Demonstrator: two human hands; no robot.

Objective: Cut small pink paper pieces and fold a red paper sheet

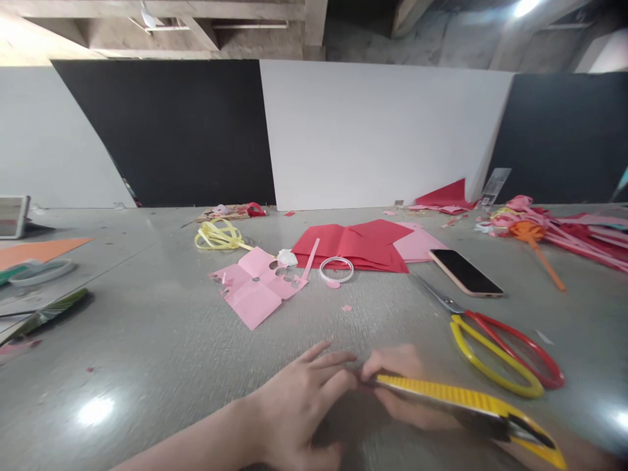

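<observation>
My right hand [412, 386], blurred by motion, is closed around a long yellow utility knife [441, 392] with a ribbed edge and a black and silver rear end. The knife slants from between my hands toward the lower right. On the left, my left hand [299, 399] has its fingers stretched and slightly bent, thumb apart, palm low over the grey table [171, 366]. Its fingertips nearly meet those of my right hand. A small dark reddish piece [362, 381] shows between them, too blurred to name.
Red and yellow-handled scissors [495, 353] and a phone [466, 271] lie to the right. Ahead are red paper sheets [343, 245], a white tape ring [336, 269], cut pink paper [258, 284] and a yellow strip coil [220, 235]. Pink strips [564, 229] are heaped at far right.
</observation>
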